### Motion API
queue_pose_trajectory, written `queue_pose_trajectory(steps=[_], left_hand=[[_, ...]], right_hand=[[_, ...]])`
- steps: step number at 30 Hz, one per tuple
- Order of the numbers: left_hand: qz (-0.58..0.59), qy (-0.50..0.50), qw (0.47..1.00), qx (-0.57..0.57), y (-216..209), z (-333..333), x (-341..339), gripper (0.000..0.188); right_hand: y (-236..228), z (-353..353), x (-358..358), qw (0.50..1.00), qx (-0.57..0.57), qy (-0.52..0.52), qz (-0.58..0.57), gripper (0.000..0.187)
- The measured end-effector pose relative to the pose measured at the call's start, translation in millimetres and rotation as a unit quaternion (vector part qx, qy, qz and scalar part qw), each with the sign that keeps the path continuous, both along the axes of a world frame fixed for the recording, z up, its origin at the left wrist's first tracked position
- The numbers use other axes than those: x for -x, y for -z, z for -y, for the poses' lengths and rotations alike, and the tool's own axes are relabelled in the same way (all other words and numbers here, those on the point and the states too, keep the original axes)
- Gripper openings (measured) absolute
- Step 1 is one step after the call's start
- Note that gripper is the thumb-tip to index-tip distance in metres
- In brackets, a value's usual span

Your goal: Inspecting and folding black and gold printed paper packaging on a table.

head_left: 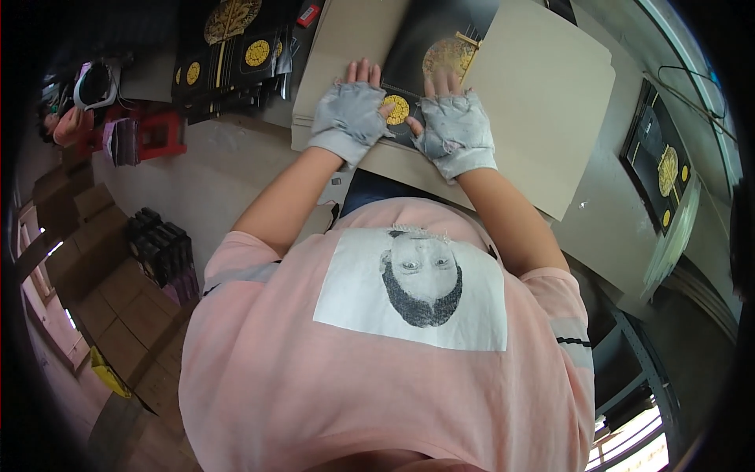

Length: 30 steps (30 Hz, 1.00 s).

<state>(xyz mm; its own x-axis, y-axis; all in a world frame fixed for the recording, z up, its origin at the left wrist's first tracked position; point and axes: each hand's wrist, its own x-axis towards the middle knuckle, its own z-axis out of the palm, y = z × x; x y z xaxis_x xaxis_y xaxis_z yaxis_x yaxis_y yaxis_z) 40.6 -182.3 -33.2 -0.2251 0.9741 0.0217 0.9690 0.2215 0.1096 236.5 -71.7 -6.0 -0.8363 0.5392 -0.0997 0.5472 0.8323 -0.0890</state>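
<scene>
A black sheet printed with gold designs lies on large grey-beige boards on the table in front of me. My left hand, in a grey fingerless glove, rests flat at the sheet's left edge, its thumb by a round gold emblem. In a matching glove, my right hand is spread over the sheet's right side, fingertips on the larger gold design. Both hands have their fingers stretched out and hold nothing. Part of the sheet is hidden under my right hand.
Black-and-gold printed pieces are piled at the far left, beside a small red object. Another black-and-gold piece lies at the right near pale thin sheets. A red stool, cardboard boxes and stacked black boxes stand left.
</scene>
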Motion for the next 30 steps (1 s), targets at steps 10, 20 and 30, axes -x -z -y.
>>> queue_pose_trajectory(steps=[10, 20, 30], left_hand=[[-0.037, -0.052, 0.998, 0.016, -17, -165, 25, 0.071], [-0.012, -0.106, 0.994, 0.004, -37, -331, 80, 0.078], [0.123, -0.016, 0.99, 0.073, -75, -275, 64, 0.093]], right_hand=[[-7, -12, 6, 0.997, 0.064, 0.008, 0.039, 0.083], [-6, -10, 7, 0.991, 0.126, 0.015, 0.047, 0.083], [-7, -13, 6, 0.993, 0.106, 0.017, 0.042, 0.084]])
